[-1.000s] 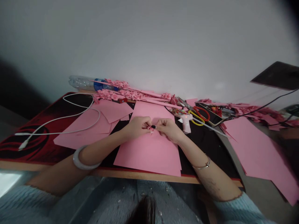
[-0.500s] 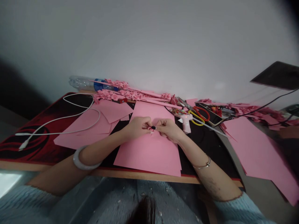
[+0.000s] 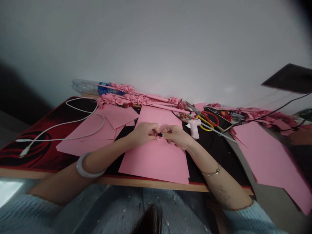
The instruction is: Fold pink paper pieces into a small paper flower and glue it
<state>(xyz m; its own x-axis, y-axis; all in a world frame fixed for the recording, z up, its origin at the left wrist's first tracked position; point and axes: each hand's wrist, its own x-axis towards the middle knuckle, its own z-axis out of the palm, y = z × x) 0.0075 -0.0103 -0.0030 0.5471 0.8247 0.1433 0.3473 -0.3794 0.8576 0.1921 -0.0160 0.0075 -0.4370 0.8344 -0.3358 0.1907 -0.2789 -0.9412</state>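
My left hand and my right hand meet over a stack of large pink sheets in the middle of the table. Between their fingertips is a small pink folded paper piece, mostly covered by the fingers. Both hands are closed in a pinch on it. A dark, shiny spot shows at the fingertips where the hands meet. The bottom of the paper piece points down over the sheets.
Left: white cable, pink sheets. Along the wall: plastic bottle, paper flowers. Right of my hands: pale pink glue gun, scissors, phone-like object. Further right, large sheets and a black cable.
My right hand has shifted very slightly, its fingers bent a little differently around the small paper piece. My left hand stays nearly in place. Everything else looks the same.
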